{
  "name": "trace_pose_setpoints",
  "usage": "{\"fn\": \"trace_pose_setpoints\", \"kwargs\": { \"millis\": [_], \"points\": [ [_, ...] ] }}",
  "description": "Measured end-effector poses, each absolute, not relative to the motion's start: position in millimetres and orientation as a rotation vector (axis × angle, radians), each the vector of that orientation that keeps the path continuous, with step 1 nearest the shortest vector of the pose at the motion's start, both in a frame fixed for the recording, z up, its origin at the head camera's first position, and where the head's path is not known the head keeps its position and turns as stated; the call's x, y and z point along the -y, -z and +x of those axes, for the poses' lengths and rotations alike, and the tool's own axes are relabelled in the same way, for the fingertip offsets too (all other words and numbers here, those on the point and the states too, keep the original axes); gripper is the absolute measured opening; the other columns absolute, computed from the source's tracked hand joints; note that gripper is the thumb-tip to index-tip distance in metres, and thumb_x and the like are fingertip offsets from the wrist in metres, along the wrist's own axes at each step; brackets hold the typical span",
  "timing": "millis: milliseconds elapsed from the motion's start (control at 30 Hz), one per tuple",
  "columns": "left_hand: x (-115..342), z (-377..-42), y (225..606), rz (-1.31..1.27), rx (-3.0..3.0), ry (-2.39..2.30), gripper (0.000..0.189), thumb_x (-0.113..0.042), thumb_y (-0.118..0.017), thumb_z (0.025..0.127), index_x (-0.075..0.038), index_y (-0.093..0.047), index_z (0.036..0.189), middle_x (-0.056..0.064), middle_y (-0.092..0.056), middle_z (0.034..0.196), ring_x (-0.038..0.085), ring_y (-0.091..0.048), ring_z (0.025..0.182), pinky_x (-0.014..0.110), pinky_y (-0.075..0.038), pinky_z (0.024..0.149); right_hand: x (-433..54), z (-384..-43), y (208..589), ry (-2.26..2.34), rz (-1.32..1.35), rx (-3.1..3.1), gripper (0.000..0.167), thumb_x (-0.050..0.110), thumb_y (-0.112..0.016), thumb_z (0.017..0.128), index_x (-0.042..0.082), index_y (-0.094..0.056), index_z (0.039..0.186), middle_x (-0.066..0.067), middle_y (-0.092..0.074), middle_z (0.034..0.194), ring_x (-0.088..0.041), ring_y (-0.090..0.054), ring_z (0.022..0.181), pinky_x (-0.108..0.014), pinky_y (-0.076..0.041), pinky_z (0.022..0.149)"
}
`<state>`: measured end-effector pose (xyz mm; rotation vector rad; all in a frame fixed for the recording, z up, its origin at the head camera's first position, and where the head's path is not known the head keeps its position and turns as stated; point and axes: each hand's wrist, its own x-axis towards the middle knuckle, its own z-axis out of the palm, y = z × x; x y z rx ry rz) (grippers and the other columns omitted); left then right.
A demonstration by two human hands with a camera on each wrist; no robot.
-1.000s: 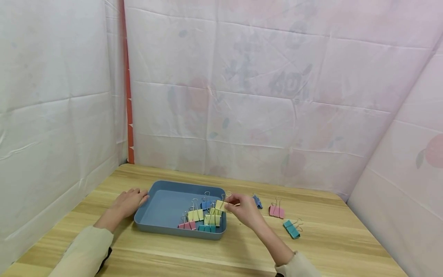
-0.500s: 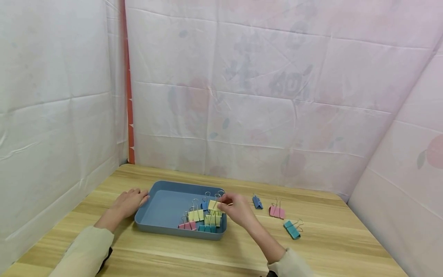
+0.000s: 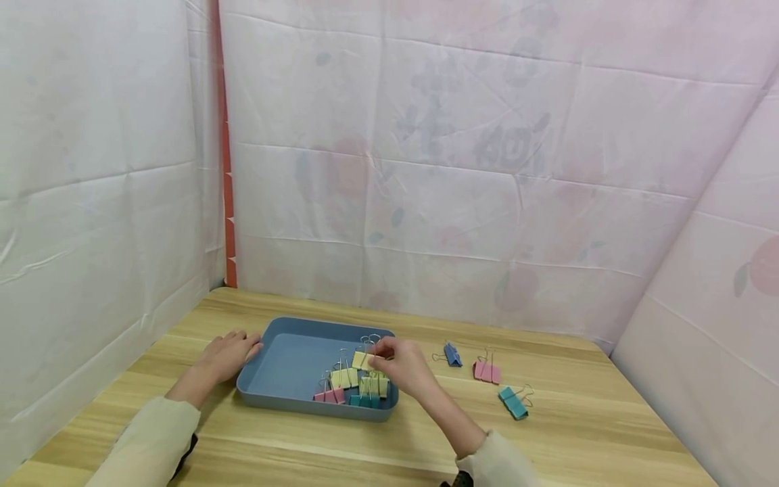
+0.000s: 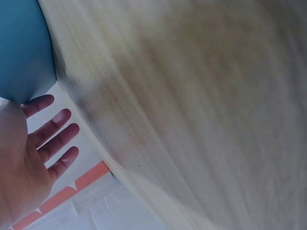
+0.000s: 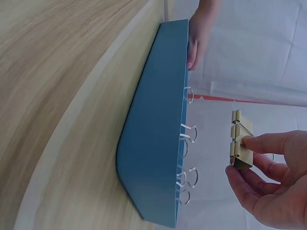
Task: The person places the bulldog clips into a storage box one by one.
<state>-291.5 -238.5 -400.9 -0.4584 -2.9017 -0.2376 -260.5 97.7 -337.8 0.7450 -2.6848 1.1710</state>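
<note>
Between thumb and fingers, my right hand (image 3: 404, 365) pinches a yellow binder clip (image 5: 242, 141) above the right side of a blue tray (image 3: 280, 379). In the right wrist view the clip is raised clear of the tray's rim. Beneath it in the tray are several binder clips: a yellow one (image 3: 345, 379), a pink one (image 3: 329, 396), a teal one (image 3: 365, 402) and other yellow ones, partly overlapped. My left hand (image 3: 226, 356) lies with fairly straight fingers against the tray's left end. In the left wrist view its thumb touches the tray's corner.
On the wooden table (image 3: 584, 419) right of the tray lie a blue binder clip (image 3: 452, 355), a pink binder clip (image 3: 487, 372) and a teal binder clip (image 3: 514, 404). White sheets (image 3: 426, 203) hang behind and at both sides of the table.
My right hand has moved left with the yellow binder clip, from the tray's right rim to over the clips inside. The left hand stays put.
</note>
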Motion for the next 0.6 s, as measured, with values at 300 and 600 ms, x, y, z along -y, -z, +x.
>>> {"fn": "trace_pose_setpoints", "kwargs": {
  "millis": [300,600],
  "points": [
    [239.9,-293.5,402.5,-0.454,2.917,0.263,0.028,-0.022,-0.046,0.096,-0.001,-0.059,0.110,0.022,-0.056,0.102,0.043,-0.050,0.099,0.058,-0.038,0.078,-78.0,-258.1,335.4,-1.181,0.770,2.700,0.004,0.011,-0.066,0.084,0.008,-0.067,0.087,0.003,-0.062,0.082,-0.012,-0.058,0.073,-0.024,-0.047,0.059],
    [239.8,-293.5,402.2,-0.464,2.901,0.245,0.025,-0.022,-0.047,0.096,-0.003,-0.059,0.106,0.019,-0.057,0.098,0.041,-0.052,0.094,0.056,-0.040,0.075,-60.1,-256.9,334.7,-1.175,0.792,2.690,0.004,0.010,-0.067,0.084,0.008,-0.068,0.086,0.003,-0.062,0.080,-0.010,-0.057,0.070,-0.023,-0.047,0.058]
  ]
}}
